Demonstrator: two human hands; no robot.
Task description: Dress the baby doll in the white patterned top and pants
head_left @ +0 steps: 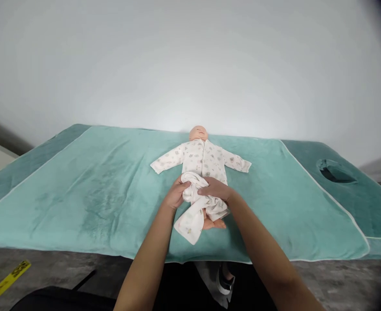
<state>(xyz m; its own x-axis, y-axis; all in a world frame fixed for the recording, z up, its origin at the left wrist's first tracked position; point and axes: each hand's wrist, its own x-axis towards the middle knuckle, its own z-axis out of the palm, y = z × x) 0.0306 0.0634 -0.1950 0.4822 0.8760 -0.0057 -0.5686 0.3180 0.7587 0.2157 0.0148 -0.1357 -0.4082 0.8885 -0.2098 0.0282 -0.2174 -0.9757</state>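
A baby doll (198, 132) lies on its back, its head by the wall and its bare feet (213, 224) toward me. It wears a white printed baby shirt (195, 156) with both sleeves spread out sideways. Over its lower body I hold white printed baby pants (190, 222), bunched up, with one leg hanging down to the left. My left hand (176, 193) is closed on the left side of the bunched cloth, thumb on top. My right hand (216, 189) grips the right side, its fingers partly hidden. The cloth covers most of the doll's legs.
The padded table has a teal cover (80, 185) with white edging. A face hole (335, 171) lies at the far right. A pale wall (190, 65) stands behind the table. On the floor at the lower left is a yellow strip (7, 283).
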